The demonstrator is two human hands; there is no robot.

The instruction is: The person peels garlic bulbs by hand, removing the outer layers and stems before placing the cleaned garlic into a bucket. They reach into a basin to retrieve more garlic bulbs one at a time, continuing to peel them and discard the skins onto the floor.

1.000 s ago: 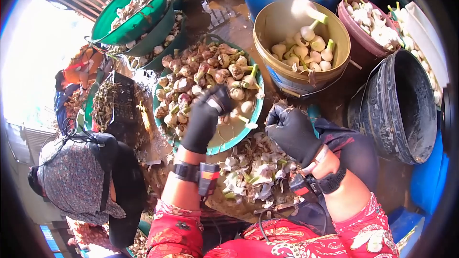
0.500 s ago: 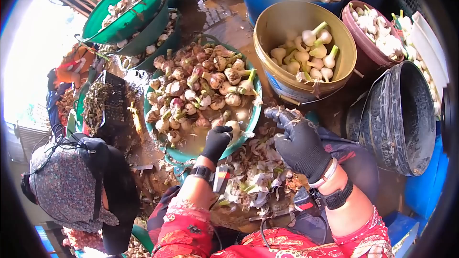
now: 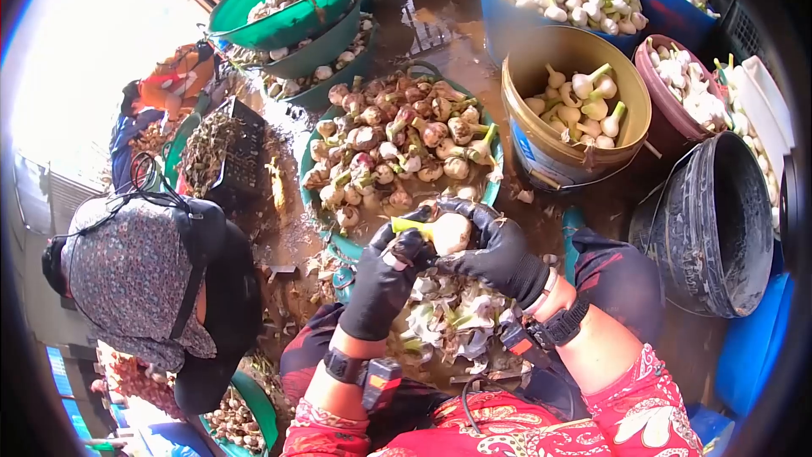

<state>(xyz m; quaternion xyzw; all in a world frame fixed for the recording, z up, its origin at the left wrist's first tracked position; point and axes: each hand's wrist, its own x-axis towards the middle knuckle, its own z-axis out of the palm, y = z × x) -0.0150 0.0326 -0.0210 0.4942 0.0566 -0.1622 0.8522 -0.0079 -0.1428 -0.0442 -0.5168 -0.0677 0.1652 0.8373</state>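
A whitish garlic bulb with a short green stem is between my two gloved hands, above the near rim of a green tub. My left hand is closed at its stem side. Around the other side curl the fingers of my right hand; the palm side is hidden. Several unpeeled garlic bulbs, brownish and purplish with cut stems, fill the tub. Below my hands lies a heap of peeled garlic skins.
A yellow bucket with peeled bulbs stands right of the tub, beside a tilted black bucket. Blue containers of white garlic are behind. At left sits a co-worker in a patterned hat, near stacked green basins.
My left hand has lifted from the tub with a garlic bulb, and my right hand has come in to meet it. The view has shifted, so the surroundings appear further right and lower.
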